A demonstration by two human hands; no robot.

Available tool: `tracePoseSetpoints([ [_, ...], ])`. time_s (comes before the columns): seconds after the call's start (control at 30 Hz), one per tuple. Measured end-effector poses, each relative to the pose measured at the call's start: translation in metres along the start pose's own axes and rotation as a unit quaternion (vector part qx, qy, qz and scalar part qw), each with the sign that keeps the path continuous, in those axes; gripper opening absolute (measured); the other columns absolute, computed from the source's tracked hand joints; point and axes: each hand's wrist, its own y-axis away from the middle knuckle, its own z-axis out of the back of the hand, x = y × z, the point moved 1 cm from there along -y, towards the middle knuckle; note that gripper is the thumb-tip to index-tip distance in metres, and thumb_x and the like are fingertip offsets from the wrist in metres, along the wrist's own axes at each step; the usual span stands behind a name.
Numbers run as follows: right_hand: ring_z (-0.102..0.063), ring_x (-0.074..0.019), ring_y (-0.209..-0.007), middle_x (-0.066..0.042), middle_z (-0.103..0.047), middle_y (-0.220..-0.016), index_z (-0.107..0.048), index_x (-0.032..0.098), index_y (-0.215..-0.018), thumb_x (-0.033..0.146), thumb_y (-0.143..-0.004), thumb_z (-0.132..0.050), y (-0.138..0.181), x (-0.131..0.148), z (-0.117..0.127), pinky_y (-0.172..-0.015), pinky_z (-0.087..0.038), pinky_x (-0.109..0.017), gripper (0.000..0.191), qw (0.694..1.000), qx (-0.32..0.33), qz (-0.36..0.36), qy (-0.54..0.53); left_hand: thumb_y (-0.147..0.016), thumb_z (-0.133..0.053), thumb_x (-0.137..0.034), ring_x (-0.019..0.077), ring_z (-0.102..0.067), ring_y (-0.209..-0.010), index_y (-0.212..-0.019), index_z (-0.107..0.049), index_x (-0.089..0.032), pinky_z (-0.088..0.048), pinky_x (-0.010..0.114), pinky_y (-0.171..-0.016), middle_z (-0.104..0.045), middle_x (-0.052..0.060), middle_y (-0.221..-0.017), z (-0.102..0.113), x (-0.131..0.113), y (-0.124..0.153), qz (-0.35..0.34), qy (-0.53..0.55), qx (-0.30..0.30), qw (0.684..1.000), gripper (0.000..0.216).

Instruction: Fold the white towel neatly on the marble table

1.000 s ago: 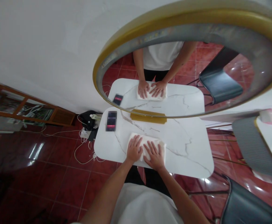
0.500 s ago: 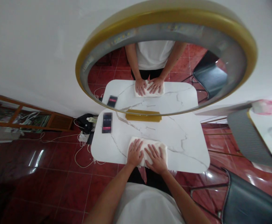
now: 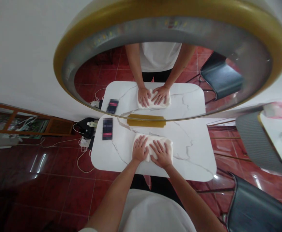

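Note:
A white folded cloth [image 3: 153,139] lies flat on the white marble-patterned table [image 3: 191,164]. My left hand [image 3: 140,149] rests palm down on the cloth's left part, fingers stretched toward the mirror. On its right part lies my right hand [image 3: 160,154], flat with the fingers spread. Both hands touch the cloth from above, and the palms are hidden. The round gold-framed mirror [image 3: 153,74] repeats both hands and the cloth.
The mirror stands on a gold base [image 3: 146,120] at the table's back. A dark blurred-out item [image 3: 107,129] lies on the table's left. Cables [image 3: 83,159] and a black bag-like object [image 3: 85,127] are left of the table; a dark chair [image 3: 257,206] stands at right.
Both hands and the cloth have slid forward over the table, away from its front edge and toward the mirror. The head view has moved closer to the mirror.

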Motion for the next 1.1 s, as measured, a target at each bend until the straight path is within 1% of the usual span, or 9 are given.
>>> tracePoseSetpoints([
  [0.4, -0.027, -0.0274, -0.136, -0.003, -0.027, -0.15, -0.032, 0.031, -0.142, 0.046, -0.083, -0.052, -0.046, -0.023, 0.006, -0.113, -0.005, -0.054, 0.065, 1.0, -0.021, 0.005, -0.008, -0.084, -0.046, -0.024, 0.0223, -0.024, -0.139, -0.141, -0.035, -0.022, -0.022, 0.042, -0.114, -0.037, 0.003, -0.147, -0.003, 0.008, -0.044, 0.016, -0.01, -0.038, 0.999, 0.058],
  [0.6, -0.027, -0.0274, -0.136, -0.003, -0.029, -0.15, -0.032, 0.032, -0.142, 0.046, -0.083, -0.053, -0.057, -0.031, 0.005, -0.113, -0.004, -0.054, 0.064, 0.999, -0.026, 0.015, -0.012, -0.084, -0.048, -0.024, 0.0217, -0.025, -0.139, -0.14, -0.036, -0.022, -0.023, 0.041, -0.114, -0.037, 0.003, -0.146, -0.004, 0.01, -0.052, 0.019, -0.012, -0.036, 0.999, 0.058],
  [0.73, -0.027, -0.0271, -0.136, -0.003, -0.029, -0.15, -0.031, 0.032, -0.143, 0.046, -0.083, -0.053, -0.057, -0.031, 0.006, -0.113, -0.004, -0.054, 0.065, 0.999, -0.028, 0.013, -0.013, -0.084, -0.047, -0.024, 0.0217, -0.025, -0.139, -0.14, -0.036, -0.023, -0.022, 0.042, -0.114, -0.037, 0.002, -0.147, -0.005, 0.009, -0.051, 0.022, -0.013, -0.035, 0.999, 0.057],
  [0.9, -0.028, -0.0253, -0.136, -0.002, -0.028, -0.15, -0.027, 0.032, -0.144, 0.046, -0.086, -0.05, -0.052, -0.03, 0.01, -0.113, -0.007, -0.051, 0.065, 1.0, -0.025, 0.014, -0.002, -0.085, -0.046, -0.024, 0.0212, -0.025, -0.139, -0.141, -0.035, -0.023, -0.023, 0.041, -0.114, -0.036, 0.002, -0.147, -0.004, 0.006, -0.048, 0.025, -0.015, -0.043, 0.999, 0.057],
  [1.0, -0.028, -0.0251, -0.136, -0.001, -0.027, -0.15, -0.025, 0.032, -0.145, 0.047, -0.086, -0.049, -0.041, -0.032, 0.012, -0.114, -0.009, -0.05, 0.065, 1.0, -0.023, 0.019, 0.006, -0.085, -0.046, -0.024, 0.0214, -0.024, -0.139, -0.141, -0.034, -0.023, -0.023, 0.041, -0.114, -0.035, 0.002, -0.148, -0.005, -0.002, -0.04, 0.025, -0.015, -0.045, 0.999, 0.057],
  [1.1, -0.028, -0.0254, -0.136, -0.002, -0.027, -0.15, -0.024, 0.032, -0.145, 0.048, -0.086, -0.049, -0.023, -0.037, 0.014, -0.113, -0.009, -0.05, 0.066, 1.0, -0.017, 0.021, 0.01, -0.085, -0.046, -0.024, 0.0216, -0.024, -0.139, -0.142, -0.033, -0.023, -0.024, 0.042, -0.114, -0.035, 0.002, -0.148, -0.01, -0.016, -0.028, 0.031, -0.011, -0.041, 0.999, 0.058],
])
